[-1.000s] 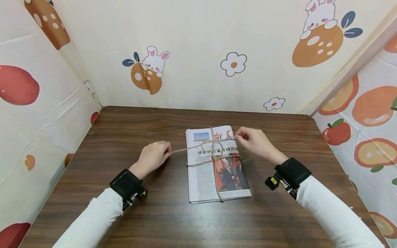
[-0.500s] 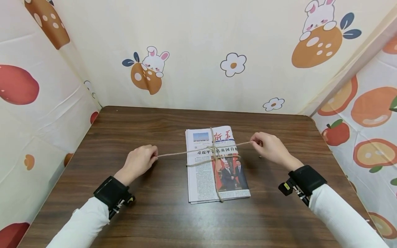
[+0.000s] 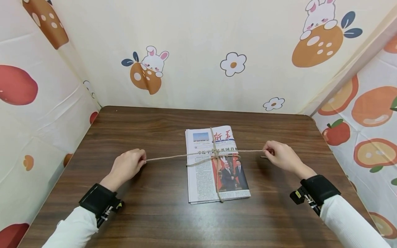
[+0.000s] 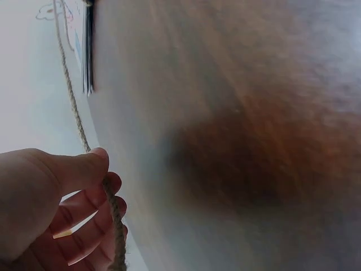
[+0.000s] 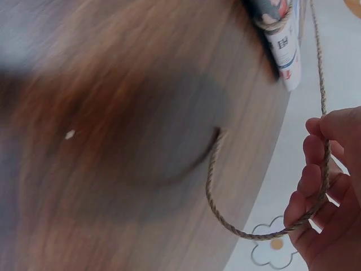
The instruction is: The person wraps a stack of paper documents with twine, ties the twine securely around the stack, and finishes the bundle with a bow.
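A folded stack of newspapers [image 3: 201, 182] lies on the table, with twine [image 3: 167, 158] crossing over it lengthwise and sideways. The strands meet in a knot [image 3: 215, 151] on the top face. To the left of the stack, my left hand [image 3: 128, 165] pinches one taut end between thumb and forefinger. The other end is pinched by my right hand [image 3: 282, 156] off to the right. In the right wrist view, a loose tail of twine [image 5: 211, 197] curls past the right fingers [image 5: 307, 178] down toward the wood.
The brown wooden table [image 3: 155, 220] extends around the newspapers on all sides. Behind it hangs a cream cloth [image 3: 192, 69] printed with rabbits and flowers. Fruit-patterned cloths [image 3: 372, 137] close in the left and right sides.
Both hands have moved apart and slightly toward the person, drawing the twine straight. The loose loop over the newspapers has tightened into a small knot, which sits lower on the stack now.
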Available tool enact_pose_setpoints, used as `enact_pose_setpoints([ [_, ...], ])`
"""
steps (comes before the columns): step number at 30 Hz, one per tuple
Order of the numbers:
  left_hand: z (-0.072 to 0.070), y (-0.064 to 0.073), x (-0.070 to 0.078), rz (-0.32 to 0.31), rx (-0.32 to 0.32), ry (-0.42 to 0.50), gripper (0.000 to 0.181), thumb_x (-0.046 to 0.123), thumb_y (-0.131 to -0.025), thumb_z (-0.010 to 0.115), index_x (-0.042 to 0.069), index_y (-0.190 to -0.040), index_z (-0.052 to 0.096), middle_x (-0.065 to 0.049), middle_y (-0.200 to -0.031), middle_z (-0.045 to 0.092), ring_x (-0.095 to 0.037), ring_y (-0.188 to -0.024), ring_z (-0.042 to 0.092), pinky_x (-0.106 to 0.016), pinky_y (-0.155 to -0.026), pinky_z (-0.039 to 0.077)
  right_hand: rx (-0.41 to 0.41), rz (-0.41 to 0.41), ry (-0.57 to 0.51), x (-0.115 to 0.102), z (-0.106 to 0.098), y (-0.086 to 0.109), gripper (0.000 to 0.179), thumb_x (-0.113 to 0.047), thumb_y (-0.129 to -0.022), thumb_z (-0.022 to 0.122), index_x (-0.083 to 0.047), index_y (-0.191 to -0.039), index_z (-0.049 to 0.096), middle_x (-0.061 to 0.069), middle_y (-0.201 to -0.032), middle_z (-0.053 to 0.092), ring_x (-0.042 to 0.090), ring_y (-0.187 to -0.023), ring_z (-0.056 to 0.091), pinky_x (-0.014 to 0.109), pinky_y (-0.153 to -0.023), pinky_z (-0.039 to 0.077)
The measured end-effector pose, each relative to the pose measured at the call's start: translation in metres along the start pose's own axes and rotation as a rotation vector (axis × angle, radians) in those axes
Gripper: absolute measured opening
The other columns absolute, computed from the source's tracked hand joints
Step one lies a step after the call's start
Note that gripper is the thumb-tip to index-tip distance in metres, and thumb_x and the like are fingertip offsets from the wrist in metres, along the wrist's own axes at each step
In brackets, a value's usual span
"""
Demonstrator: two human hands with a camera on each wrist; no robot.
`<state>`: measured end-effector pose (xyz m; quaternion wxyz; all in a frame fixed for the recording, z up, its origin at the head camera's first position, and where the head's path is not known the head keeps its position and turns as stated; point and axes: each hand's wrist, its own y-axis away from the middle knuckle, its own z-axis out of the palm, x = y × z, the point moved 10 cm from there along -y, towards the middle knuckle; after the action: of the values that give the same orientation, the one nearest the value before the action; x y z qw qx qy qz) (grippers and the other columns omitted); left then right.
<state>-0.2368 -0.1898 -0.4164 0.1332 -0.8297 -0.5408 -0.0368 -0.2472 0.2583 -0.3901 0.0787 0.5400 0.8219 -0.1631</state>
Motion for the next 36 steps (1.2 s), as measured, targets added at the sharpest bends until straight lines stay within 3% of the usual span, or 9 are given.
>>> enact_pose_setpoints([
  [8, 0.002, 0.011, -0.009, -0.022, 0.000, -0.002, 0.017, 0.011, -0.078, 0.072, 0.013, -0.074, 0.056, 0.001, -0.069, 0.054, -0.012, -0.055, 0.048, -0.030, -0.049, 0.039, -0.021, 0.023, 0.023, 0.009, 0.003, 0.009, 0.009, -0.008, -0.086, 0.060, -0.015, -0.081, 0.060, -0.008, -0.065, 0.049, 0.006, -0.053, 0.040, 0.022, -0.048, 0.031],
  [17, 0.000, 0.018, -0.019, -0.062, -0.032, -0.008, 0.018, 0.010, -0.078, 0.072, 0.015, -0.073, 0.055, 0.002, -0.069, 0.055, -0.012, -0.055, 0.047, -0.031, -0.049, 0.039, -0.056, -0.008, 0.037, 0.010, 0.009, 0.014, 0.008, -0.008, -0.085, 0.060, -0.015, -0.081, 0.060, -0.009, -0.064, 0.047, 0.004, -0.053, 0.038, 0.021, -0.047, 0.029],
  [23, 0.011, 0.017, -0.015, -0.056, -0.067, -0.005, 0.017, 0.010, -0.078, 0.072, 0.014, -0.072, 0.056, 0.002, -0.068, 0.050, -0.011, -0.056, 0.046, -0.030, -0.050, 0.038, -0.032, -0.046, 0.082, 0.004, 0.016, 0.014, 0.007, -0.008, -0.083, 0.062, -0.015, -0.079, 0.061, -0.007, -0.069, 0.051, 0.006, -0.058, 0.043, 0.024, -0.051, 0.035],
  [29, 0.015, 0.006, 0.009, -0.025, -0.090, 0.001, 0.013, 0.014, -0.075, 0.074, 0.013, -0.080, 0.062, 0.000, -0.076, 0.054, -0.018, -0.066, 0.055, -0.034, -0.056, 0.045, 0.015, -0.136, 0.145, -0.014, 0.024, 0.011, 0.005, -0.009, -0.079, 0.067, -0.012, -0.082, 0.064, 0.000, -0.076, 0.058, 0.014, -0.068, 0.054, 0.032, -0.058, 0.043],
  [36, 0.015, -0.019, 0.072, 0.087, -0.034, 0.025, 0.007, 0.020, -0.079, 0.070, 0.017, -0.079, 0.063, 0.003, -0.078, 0.057, -0.017, -0.073, 0.058, -0.034, -0.058, 0.047, 0.075, -0.259, 0.106, -0.056, 0.030, -0.003, 0.013, -0.010, -0.078, 0.068, -0.008, -0.090, 0.064, 0.003, -0.084, 0.061, 0.021, -0.077, 0.059, 0.038, -0.067, 0.047],
])
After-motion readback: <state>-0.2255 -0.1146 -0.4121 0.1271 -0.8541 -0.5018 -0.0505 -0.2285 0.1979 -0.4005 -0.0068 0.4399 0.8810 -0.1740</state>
